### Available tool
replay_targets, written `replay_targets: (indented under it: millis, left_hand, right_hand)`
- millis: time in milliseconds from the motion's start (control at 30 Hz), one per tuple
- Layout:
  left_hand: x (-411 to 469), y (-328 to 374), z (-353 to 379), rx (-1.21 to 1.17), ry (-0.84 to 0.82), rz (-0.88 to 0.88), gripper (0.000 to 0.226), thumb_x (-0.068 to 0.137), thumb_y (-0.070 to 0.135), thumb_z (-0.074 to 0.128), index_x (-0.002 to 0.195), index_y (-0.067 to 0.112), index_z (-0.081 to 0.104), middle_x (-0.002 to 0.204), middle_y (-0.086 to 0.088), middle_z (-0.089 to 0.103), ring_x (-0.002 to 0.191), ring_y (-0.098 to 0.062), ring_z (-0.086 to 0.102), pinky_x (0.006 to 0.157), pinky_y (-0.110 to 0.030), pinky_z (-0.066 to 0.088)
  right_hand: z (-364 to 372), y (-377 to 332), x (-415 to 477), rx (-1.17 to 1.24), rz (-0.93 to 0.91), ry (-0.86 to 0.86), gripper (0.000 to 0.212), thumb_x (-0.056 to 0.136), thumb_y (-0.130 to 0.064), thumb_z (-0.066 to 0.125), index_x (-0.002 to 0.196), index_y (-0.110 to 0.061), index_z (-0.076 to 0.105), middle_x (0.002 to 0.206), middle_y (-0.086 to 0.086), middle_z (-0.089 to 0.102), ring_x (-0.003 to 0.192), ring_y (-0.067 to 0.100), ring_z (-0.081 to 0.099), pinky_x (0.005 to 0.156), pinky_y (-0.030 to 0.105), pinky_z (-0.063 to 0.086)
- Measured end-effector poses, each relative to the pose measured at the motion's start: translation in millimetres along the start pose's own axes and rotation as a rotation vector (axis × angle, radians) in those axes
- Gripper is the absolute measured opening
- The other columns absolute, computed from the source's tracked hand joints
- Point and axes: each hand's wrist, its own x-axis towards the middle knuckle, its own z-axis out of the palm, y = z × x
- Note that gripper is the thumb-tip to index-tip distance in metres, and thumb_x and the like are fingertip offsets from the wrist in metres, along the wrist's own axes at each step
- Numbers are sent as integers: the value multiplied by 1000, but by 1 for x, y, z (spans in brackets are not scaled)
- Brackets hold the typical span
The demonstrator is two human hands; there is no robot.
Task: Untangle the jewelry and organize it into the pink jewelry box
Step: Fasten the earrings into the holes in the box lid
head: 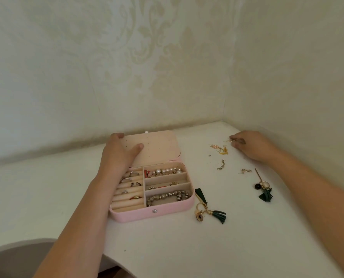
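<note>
— Where does the camera sit?
— Head-worn, looking forward and down onto the white table point(167, 247), close in.
— Facing?
— Toward the wall corner point(224, 105); the edges look bent, probably a wide-angle lens.

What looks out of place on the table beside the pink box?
Loose pieces lie scattered right of the pink jewelry box: two green tassel earrings, two short chain pieces, and gold earrings near the right hand, whose fingers pinch one. Nothing looks damaged.
</note>
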Motion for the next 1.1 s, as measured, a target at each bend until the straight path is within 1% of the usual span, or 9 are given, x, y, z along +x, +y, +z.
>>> replay_targets:
  millis: [100,167,300,433,567,633,800,933,1100]
  left_hand:
    - [-1,0,-1,-23,8,1,66,82,37,69,136,12,39,136,-10,48,117,-28,51,88,-31,40]
    - [-1,-1,-3,-56,31,14,65,81,36,70,135,14,40,135,-8,49,116,-29,53,93,-36,45]
    - [-5,0,-8,-131,89,49,62,80,31,72,133,18,41,127,-8,54,110,-28,55,91,-39,46]
    - [-8,1,-9,-206,127,73,65,81,27,72,136,18,39,113,-1,54,99,-22,56,86,-36,47]
    - [-8,-2,-9,-274,162,63,57,85,24,68,135,17,42,104,3,52,90,-18,55,74,-27,41]
    - [-8,-4,-9,-285,178,67,49,87,24,65,132,16,47,102,2,55,90,-19,56,73,-26,40]
    - [-10,-6,-9,-317,203,64,28,94,20,53,121,12,54,98,-1,60,88,-16,56,63,-18,38]
    - [-9,-7,-9,-349,212,43,25,96,18,49,119,11,56,93,-1,61,79,-11,55,60,-11,37]
    - [-9,-6,-10,-359,221,44,22,95,17,50,115,11,57,89,-1,63,74,-7,56,59,-14,38]
  right_hand:
    - [1,2,5,80,-25,88,27,93,-19,58,117,-10,66,119,7,63,108,20,57,84,20,35]
    - [3,3,8,90,-35,137,20,90,-17,62,106,-9,70,107,7,65,92,16,56,75,20,36]
    - [2,2,12,121,-7,89,4,84,-14,68,87,-12,68,91,3,64,81,14,53,61,14,36]
    - [2,2,10,124,19,59,6,86,-13,65,82,-17,65,95,5,65,88,19,57,65,21,40]
    - [2,-3,6,54,57,49,24,95,-8,51,113,-8,66,120,9,61,110,23,56,88,24,39]
    - [-3,-8,3,85,54,79,25,96,-6,46,110,-5,67,118,7,63,111,23,56,86,24,38]
    - [-22,-29,-10,270,-51,160,20,96,-10,50,90,-15,68,83,-13,61,74,11,54,64,21,39]
    - [-32,-58,-23,490,-157,161,10,88,-12,63,82,-12,72,74,-9,67,59,2,56,54,7,41]
    - [-41,-100,-36,685,-271,38,5,83,-6,67,81,-8,72,57,-10,66,50,-2,55,50,10,42]
